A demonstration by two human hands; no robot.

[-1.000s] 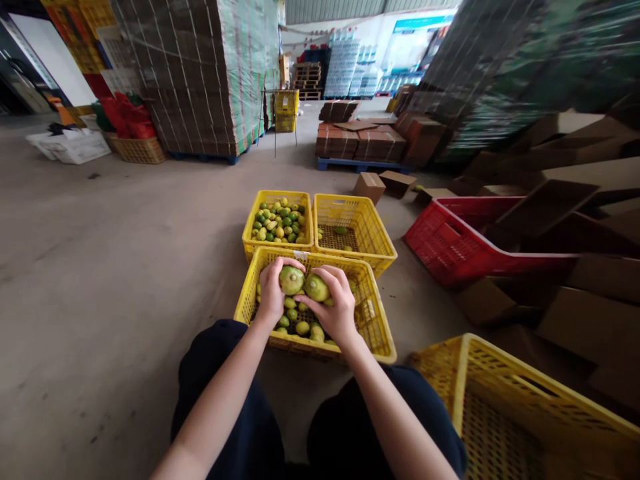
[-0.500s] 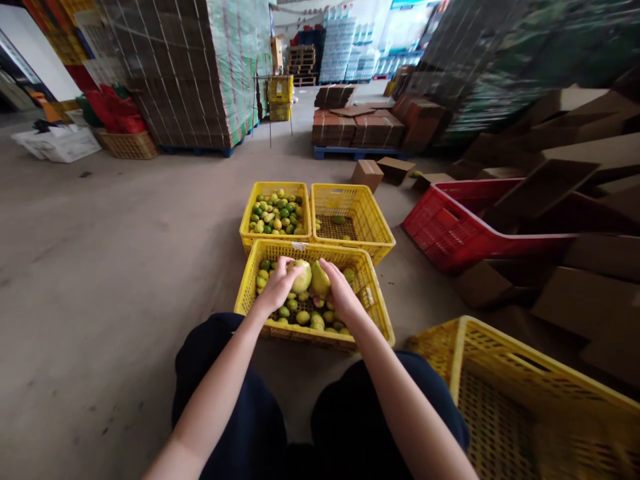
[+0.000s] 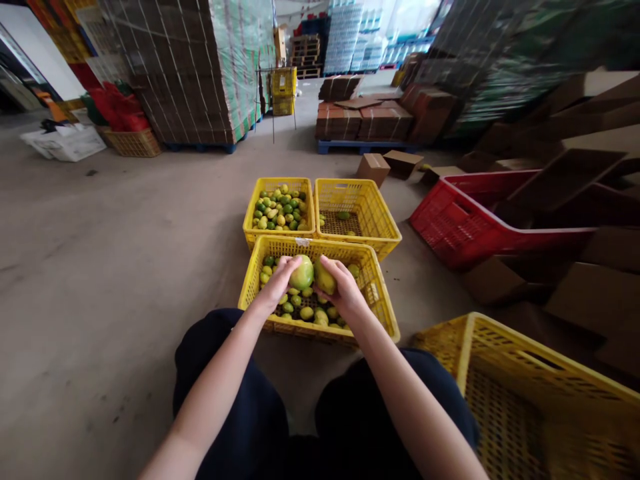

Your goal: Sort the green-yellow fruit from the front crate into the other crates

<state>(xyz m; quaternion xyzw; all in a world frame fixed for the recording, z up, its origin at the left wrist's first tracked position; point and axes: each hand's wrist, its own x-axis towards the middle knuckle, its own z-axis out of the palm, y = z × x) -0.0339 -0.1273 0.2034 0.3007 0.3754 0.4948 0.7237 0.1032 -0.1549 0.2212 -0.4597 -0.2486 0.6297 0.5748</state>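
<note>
Over the near yellow crate (image 3: 385,313), my left hand (image 3: 276,288) is closed on a round, pale green fruit (image 3: 303,273), its thumb lying across the top. My right hand (image 3: 347,291) grips a yellower, longer fruit (image 3: 325,277) right beside it. The two fruits are close together; whether they touch is hard to tell. Below them, loose green and yellow fruits (image 3: 307,313) lie on the crate's floor, partly hidden by my hands.
Behind stand a yellow crate (image 3: 246,228) of similar fruits and another yellow crate (image 3: 390,227) holding a few. To the right are a red crate (image 3: 443,230) with cardboard and a large yellow crate (image 3: 467,333). Farther off, flattened boxes lie on a blue pallet (image 3: 365,147).
Both fruits have turned in my hands. My right hand has wrapped further round the yellower fruit, which now tilts the other way. The whole view has shifted slightly.
</note>
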